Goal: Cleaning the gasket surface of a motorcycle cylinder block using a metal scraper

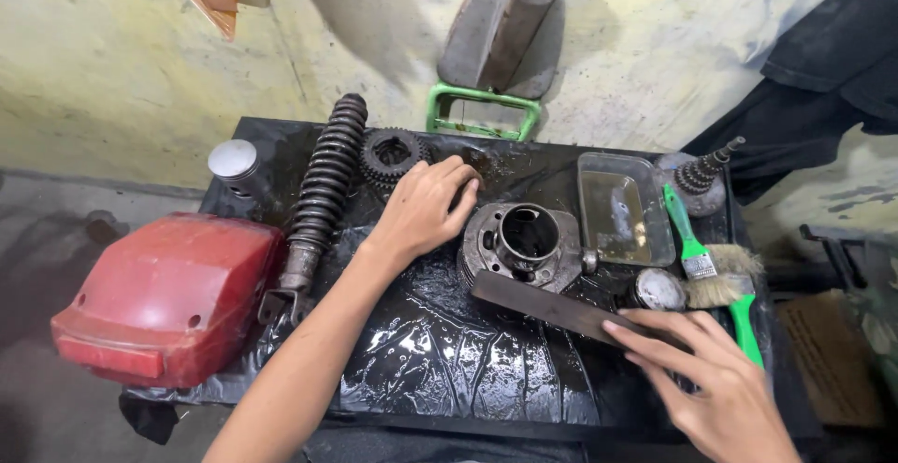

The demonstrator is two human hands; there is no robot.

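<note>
**Both hands on the finned cylinder and the flat file**

The left hand (426, 206) lies palm down with its fingers curled loosely over the upper left edge of the finned metal cylinder (520, 243), resting on it more than clamping it; the grip is half closed, thumb side hidden beneath the palm. The right hand (720, 383) presses the near end of a long flat file (561, 309) with fingers stretched out almost straight, the grip flat and open on top of the tool rather than wrapped round it. The file runs slantwise from that hand up to the lower rim of the cylinder, where its far end touches or just overlaps the flange.

The cylinder stands bore-up near the middle of the counter (449, 360), which is covered in wet black sheeting. It sits between the two hands, just under the left one and well ahead of the right.

The left forearm reaches in from the lower left, wrist slightly bent; the right comes in from the lower right corner.

Around them: a coil shock absorber (323, 187) and a sprocket (391, 156) to the left, a clear tray (622, 209) and a green-handled brush (711, 267) to the right, a red plastic cover (168, 299) off the counter's left edge.
</note>
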